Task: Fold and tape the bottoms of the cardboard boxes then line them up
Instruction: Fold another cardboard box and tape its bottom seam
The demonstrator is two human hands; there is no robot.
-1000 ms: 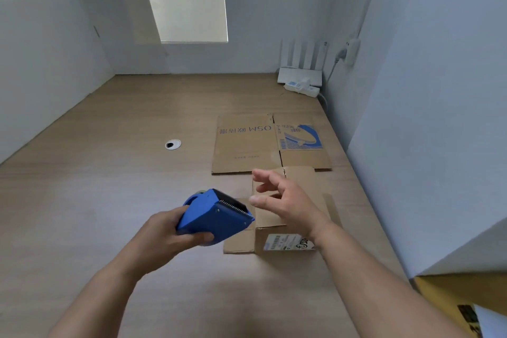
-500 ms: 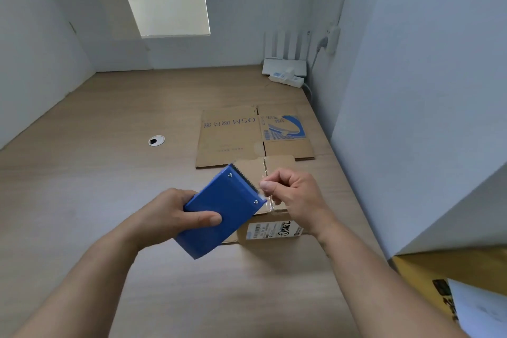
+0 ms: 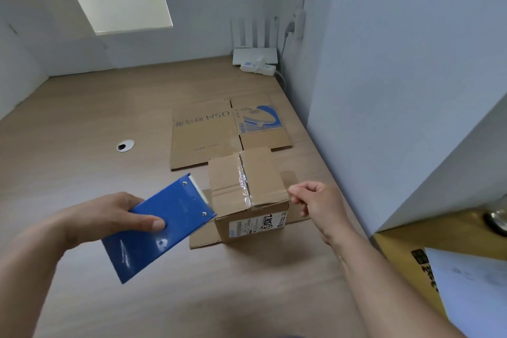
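A small brown cardboard box (image 3: 263, 170) stands on the wooden table with its folded flaps up and shiny clear tape along the middle seam. My left hand (image 3: 109, 217) grips a blue tape dispenser (image 3: 162, 225) just left of the box, its toothed blade pointing at the box top. My right hand (image 3: 318, 203) hovers at the box's right edge, thumb and fingers pinching what looks like the end of a clear tape strip; the strip over the box top shows only faintly. A flattened printed cardboard box (image 3: 203, 134) lies behind it.
A white partition wall (image 3: 397, 90) runs close along the right of the boxes. A white router and power strip (image 3: 255, 60) sit in the far corner. A cable hole (image 3: 125, 145) is in the table at left. A yellow box (image 3: 406, 255) with white paper sits near right.
My right hand went from open to a pinch at the dispenser's blade, then moved right across the box top. The dispenser tilted and shifted left, uncovering the box.
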